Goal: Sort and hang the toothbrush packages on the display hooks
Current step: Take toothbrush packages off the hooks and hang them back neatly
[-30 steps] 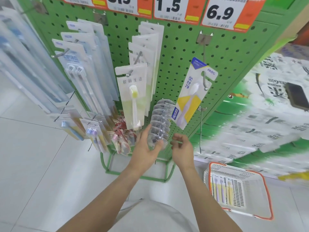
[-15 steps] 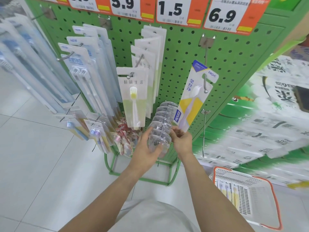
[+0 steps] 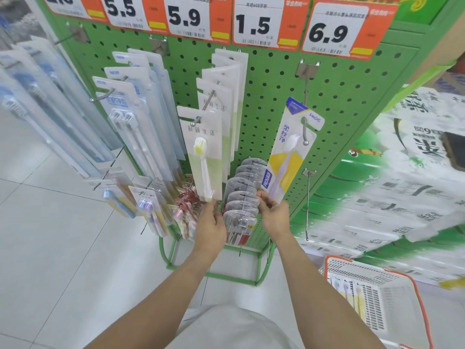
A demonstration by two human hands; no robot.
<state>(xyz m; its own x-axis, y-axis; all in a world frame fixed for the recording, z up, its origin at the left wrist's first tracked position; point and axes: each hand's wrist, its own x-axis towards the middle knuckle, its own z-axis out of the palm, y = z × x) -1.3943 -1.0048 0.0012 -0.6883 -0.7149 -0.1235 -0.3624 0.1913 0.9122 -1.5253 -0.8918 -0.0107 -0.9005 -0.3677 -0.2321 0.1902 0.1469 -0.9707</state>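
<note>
A yellow and white FROG toothbrush package [image 3: 289, 157] hangs alone on a hook of the green pegboard [image 3: 276, 96]. My right hand [image 3: 275, 215] pinches its bottom edge. My left hand [image 3: 211, 222] reaches up with straight fingers and touches the lower edge of a white and green toothbrush package [image 3: 201, 152], the front one of a hanging row. Between my hands hangs a row of clear blister packs [image 3: 242, 197]. More toothbrush packages [image 3: 352, 293] lie in an orange-rimmed basket [image 3: 412, 280] on the floor at the lower right.
Blue and white toothbrush packs [image 3: 130, 127] fill the hooks on the left. Small colourful packs [image 3: 148, 210] hang low. A bare long hook [image 3: 308, 205] juts out right of my right hand. Stacked tissue packs [image 3: 402, 197] stand at the right. Price tags [image 3: 259, 23] line the top.
My left hand has let go of the clear blister packs and moved up to the white package's bottom. My right hand has risen to the yellow package's lower edge.
</note>
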